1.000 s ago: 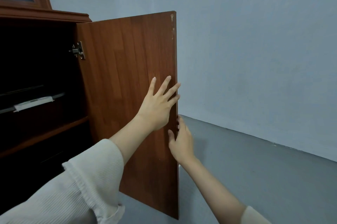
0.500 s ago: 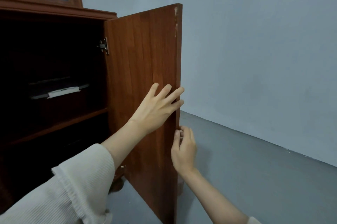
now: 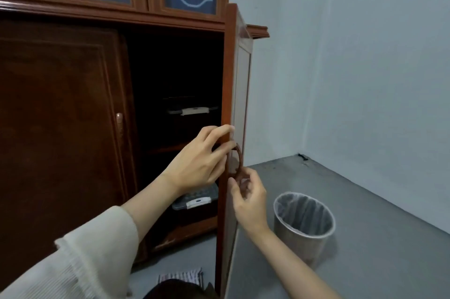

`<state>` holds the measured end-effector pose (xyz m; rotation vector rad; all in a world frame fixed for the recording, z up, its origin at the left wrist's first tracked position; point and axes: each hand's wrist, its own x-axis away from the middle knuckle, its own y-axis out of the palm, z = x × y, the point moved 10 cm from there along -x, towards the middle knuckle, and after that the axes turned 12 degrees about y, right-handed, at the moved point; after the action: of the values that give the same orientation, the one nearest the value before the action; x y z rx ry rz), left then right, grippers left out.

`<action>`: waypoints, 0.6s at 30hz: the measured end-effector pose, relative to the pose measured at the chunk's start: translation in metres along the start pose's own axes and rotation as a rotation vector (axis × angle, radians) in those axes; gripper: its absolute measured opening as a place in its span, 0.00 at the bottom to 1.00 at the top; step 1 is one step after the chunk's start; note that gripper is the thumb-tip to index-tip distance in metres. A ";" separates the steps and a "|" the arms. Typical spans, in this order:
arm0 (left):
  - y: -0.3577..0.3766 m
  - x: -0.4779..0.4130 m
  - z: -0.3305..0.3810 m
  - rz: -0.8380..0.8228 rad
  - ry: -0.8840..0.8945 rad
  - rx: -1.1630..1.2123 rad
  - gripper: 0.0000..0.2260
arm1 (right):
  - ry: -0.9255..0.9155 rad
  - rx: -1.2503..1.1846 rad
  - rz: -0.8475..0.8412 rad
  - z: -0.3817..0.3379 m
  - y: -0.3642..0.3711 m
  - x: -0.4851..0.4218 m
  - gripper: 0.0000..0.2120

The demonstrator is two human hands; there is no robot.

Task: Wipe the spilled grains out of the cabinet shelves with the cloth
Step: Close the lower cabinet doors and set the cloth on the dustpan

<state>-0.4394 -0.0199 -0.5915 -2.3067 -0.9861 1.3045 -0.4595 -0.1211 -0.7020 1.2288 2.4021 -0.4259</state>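
While the left hand (image 3: 197, 167) curls round the door (image 3: 240, 84), the right hand (image 3: 249, 197) pinches its handle (image 3: 239, 156).

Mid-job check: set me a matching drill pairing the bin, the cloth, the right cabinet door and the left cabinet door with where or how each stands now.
1 bin
2 cloth
3 right door
4 left door

A closed
B striped, on the floor before the cabinet
C open, left hand gripping its edge, right hand holding its handle
D on the floor right of the open door, bag-lined

Pairs: 1-D, 2-B, 3-C, 4-A
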 end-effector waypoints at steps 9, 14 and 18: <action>0.001 0.097 -0.081 -0.119 -0.516 0.109 0.22 | 0.076 0.091 -0.358 -0.015 0.131 -0.029 0.04; 0.019 0.116 -0.105 -0.302 -0.529 -0.051 0.25 | 0.060 0.180 -0.418 -0.014 0.177 -0.042 0.10; 0.032 0.122 -0.123 -0.364 -0.491 -0.091 0.27 | 0.072 0.234 -0.477 -0.011 0.204 -0.053 0.14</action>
<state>-0.2803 0.0505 -0.6203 -1.7701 -1.5586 1.7193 -0.2663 -0.0380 -0.6837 0.7510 2.7646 -0.8353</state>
